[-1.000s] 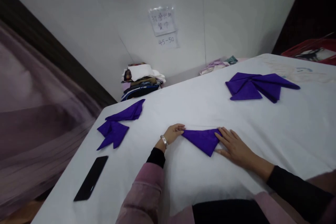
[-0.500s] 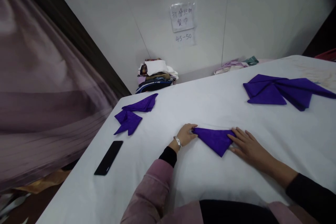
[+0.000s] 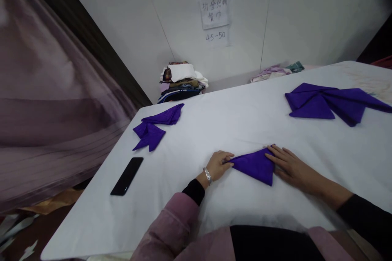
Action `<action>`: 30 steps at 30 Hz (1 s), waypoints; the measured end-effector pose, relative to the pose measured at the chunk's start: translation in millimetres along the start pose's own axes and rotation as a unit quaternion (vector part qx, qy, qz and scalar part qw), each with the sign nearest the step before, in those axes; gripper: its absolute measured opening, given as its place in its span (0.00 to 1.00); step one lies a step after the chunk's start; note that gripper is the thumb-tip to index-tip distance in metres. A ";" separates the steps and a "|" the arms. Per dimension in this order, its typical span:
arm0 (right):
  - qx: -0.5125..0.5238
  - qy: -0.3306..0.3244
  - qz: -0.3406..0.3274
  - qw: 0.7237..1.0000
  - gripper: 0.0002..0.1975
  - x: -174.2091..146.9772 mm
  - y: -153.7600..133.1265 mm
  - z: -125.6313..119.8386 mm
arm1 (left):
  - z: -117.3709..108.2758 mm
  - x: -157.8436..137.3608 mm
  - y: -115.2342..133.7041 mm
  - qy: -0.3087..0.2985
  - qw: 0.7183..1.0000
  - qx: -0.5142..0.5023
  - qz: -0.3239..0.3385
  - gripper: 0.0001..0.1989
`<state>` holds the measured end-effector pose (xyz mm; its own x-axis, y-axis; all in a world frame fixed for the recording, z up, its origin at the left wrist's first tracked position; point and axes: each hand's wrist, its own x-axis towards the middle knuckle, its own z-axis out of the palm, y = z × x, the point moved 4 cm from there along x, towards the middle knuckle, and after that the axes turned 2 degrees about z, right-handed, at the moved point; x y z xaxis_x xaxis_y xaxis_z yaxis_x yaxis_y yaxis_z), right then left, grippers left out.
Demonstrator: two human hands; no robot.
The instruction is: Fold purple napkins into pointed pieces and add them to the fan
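Observation:
A purple cloth napkin [image 3: 255, 166], folded into a triangle, lies on the white table in front of me. My left hand [image 3: 219, 164], with a silver bracelet at the wrist, pinches its narrow left tip between thumb and fingers. At the napkin's wide right end, my right hand [image 3: 292, 167] lies flat with the fingers stretched out, their tips resting on the cloth near its upper corner. Farther left lie purple folded napkins [image 3: 150, 134], one piece partly against another. Another purple folded napkin [image 3: 329, 104] is spread out at the far right.
A black phone [image 3: 127, 176] lies on the white tabletop [image 3: 199, 130] at the left. Behind the table stands a stack of folded clothes [image 3: 180, 83], with more cloth [image 3: 271, 73] to its right. A paper sign [image 3: 214, 10] hangs on the wall; a mauve curtain [image 3: 61, 110] hangs at left.
The napkin has turned slightly on the table: its left tip sits lower and its bottom corner has shifted right. Both hands stay on it, and the view has tilted down a little.

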<state>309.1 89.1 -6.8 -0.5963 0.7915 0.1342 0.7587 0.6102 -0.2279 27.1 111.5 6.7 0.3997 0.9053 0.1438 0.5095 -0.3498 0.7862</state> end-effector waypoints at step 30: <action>-0.006 0.006 -0.002 1.000 0.30 -9.0 3.0 -0.2 | 8.9 -13.2 12.8 -0.091 0.989 0.108 0.038 0.04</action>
<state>316.8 83.8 -8.5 -0.5962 0.7892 0.1471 0.7596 0.6139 -0.2148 35.2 93.0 9.6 0.5632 0.8232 0.0711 0.6166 -0.4760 0.6270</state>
